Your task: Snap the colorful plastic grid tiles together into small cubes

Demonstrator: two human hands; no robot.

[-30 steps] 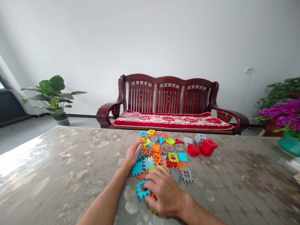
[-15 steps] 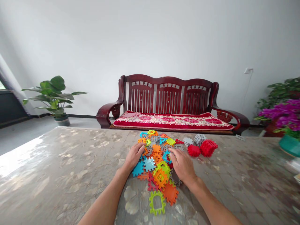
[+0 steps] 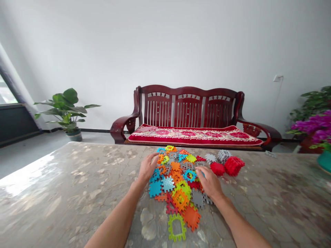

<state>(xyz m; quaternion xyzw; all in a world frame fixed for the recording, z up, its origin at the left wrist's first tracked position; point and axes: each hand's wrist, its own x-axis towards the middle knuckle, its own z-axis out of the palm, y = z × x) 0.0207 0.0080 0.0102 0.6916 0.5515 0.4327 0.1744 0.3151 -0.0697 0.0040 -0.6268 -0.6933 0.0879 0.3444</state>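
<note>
A loose heap of notched plastic building tiles in orange, blue, lime, red and grey lies on the table between my two hands. My left hand (image 3: pixel 148 169) rests against the heap's left edge, fingers loosely stretched over the orange and blue tiles there. At the right edge, my right hand (image 3: pixel 211 182) has its fingers apart and slightly bent beside a blue tile with a round opening (image 3: pixel 190 176). A grey tile (image 3: pixel 197 198) lies below that hand's fingers. Closest to me are a lime frame tile (image 3: pixel 177 227) and a solid orange tile (image 3: pixel 191 217). Neither hand visibly holds a tile.
Right of the heap stand a red tile cube (image 3: pixel 234 166), a grey tile cube (image 3: pixel 223 156) and a smaller red piece (image 3: pixel 217 168). The patterned table (image 3: pixel 85 193) spreads around. Behind it is a wooden bench (image 3: pixel 188 110); purple flowers (image 3: pixel 314 127) stand at right.
My right hand has shifted right, away from the heap's middle, uncovering the round-holed blue tile and the grey tile. My left hand has moved slightly up along the left edge. The view has shifted slightly.
</note>
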